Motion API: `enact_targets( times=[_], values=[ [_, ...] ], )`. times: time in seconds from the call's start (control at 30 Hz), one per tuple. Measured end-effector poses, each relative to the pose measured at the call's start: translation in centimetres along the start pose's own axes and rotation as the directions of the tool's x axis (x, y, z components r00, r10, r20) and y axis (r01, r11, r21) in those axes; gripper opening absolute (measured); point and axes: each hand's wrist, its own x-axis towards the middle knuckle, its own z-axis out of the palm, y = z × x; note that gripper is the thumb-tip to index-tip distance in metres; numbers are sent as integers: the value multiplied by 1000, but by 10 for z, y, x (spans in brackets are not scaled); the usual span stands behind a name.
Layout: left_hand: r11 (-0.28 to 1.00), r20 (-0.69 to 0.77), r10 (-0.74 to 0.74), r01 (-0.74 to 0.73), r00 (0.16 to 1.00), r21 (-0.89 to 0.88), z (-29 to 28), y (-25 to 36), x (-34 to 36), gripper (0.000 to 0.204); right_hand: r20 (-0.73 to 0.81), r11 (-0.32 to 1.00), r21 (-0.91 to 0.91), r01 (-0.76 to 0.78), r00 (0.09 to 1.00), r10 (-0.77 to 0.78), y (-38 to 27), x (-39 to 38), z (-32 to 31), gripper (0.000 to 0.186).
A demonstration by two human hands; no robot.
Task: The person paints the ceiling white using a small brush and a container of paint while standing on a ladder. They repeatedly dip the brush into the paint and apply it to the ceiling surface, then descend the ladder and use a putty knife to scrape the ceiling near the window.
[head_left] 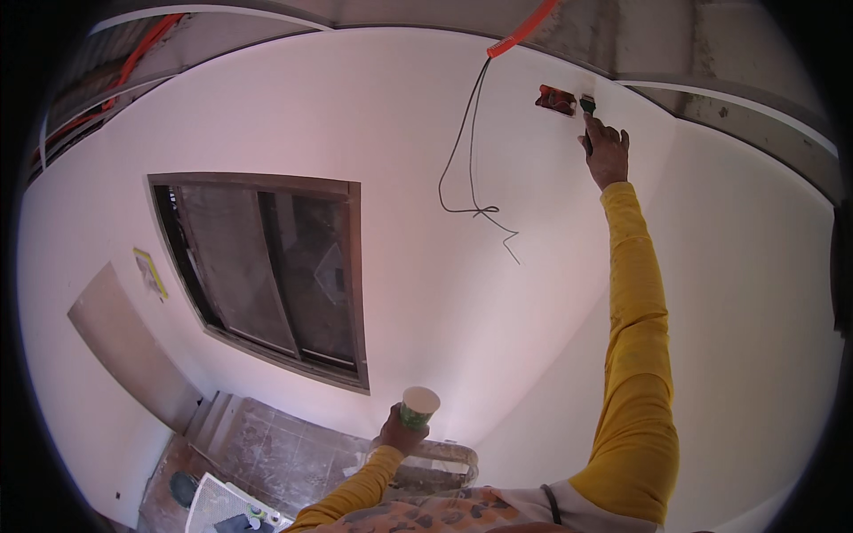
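My right hand (607, 149) is raised high on the white wall (533, 311), gripping a small dark paintbrush (587, 105). The brush head is at the wall just right of a red recessed electrical box (555, 99) with wires inside. Low in the middle, my left hand (402, 431) holds a green cup (418, 414) with pale, whitish contents at its top. An orange conduit (520, 31) comes down from the ceiling, with dark loose wires (471, 178) dangling from it down the wall beside the box.
A dark-framed sliding window (267, 266) is at left, beside a beige panel or door (124, 338). Below are dusty floor tiles (293, 435), a step (218, 413) and a white grated surface (218, 497). Metal ceiling framing (729, 102) runs along the top.
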Motion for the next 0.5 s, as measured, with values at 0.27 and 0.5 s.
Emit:
enact_targets(
  times=[0.27, 0.5],
  values=[
    [999, -2, -6, 6, 1000, 32, 1, -3, 1, 84, -88, 999, -7, 49, 995, -49, -12, -4, -11, 45],
    [1000, 16, 3, -3, 1000, 3, -2, -1, 0, 86, 42, 1000, -16, -5, 999, 6, -21, 7, 5, 47]
  ],
)
